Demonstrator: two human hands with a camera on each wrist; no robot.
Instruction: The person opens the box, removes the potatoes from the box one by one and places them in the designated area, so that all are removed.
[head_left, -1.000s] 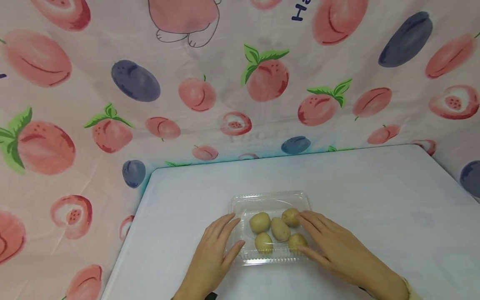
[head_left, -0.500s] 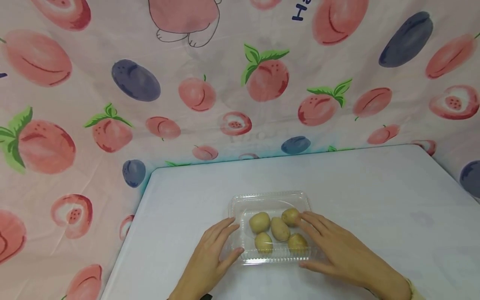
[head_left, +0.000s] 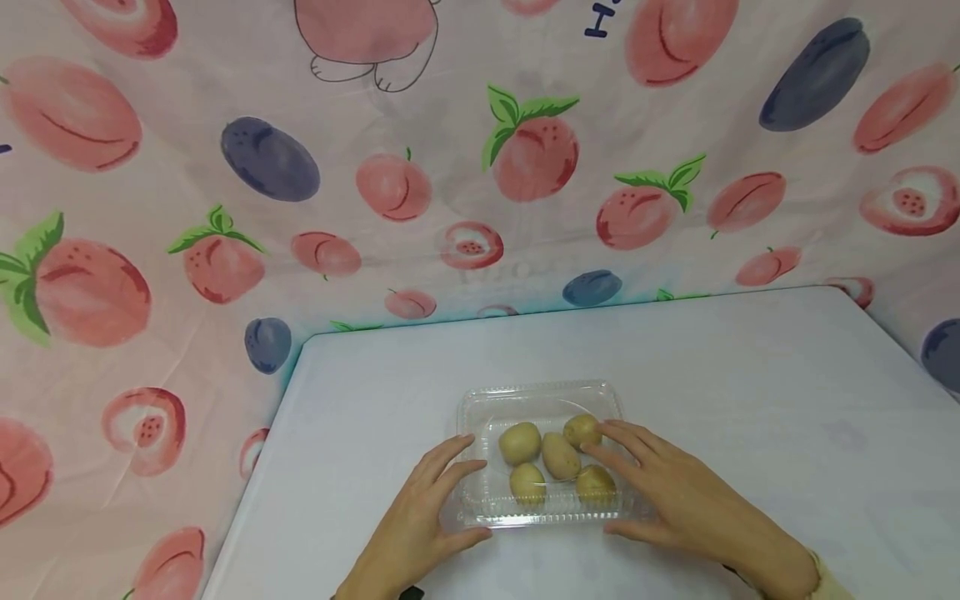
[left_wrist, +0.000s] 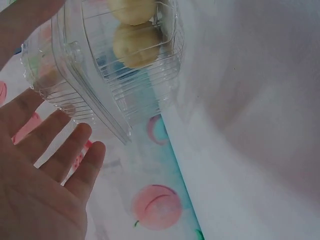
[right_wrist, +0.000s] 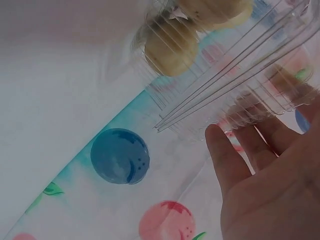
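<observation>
A clear plastic clamshell container (head_left: 540, 398) sits on the white table with several potatoes (head_left: 561, 456) showing through its clear top. In both wrist views, its lid and base rims run close together. My left hand (head_left: 416, 512) is at the container's left side, fingers spread and slightly bent, thumb by the near left corner. On the opposite side, my right hand (head_left: 678, 496) has its fingertips over the right edge and its thumb by the near right corner. The left fingers (left_wrist: 75, 150) and right fingers (right_wrist: 227, 155) look mostly straight along the ribbed wall; firm contact is hard to judge.
The white tabletop (head_left: 750, 375) stretches around the container. A cloth printed with peaches and dark plums (head_left: 420, 225) hangs behind the table and along its left and right sides.
Both thumbs have moved down toward me, from the container's sides to its near corners, so each hand is spread wider. The container and potatoes stay in place.
</observation>
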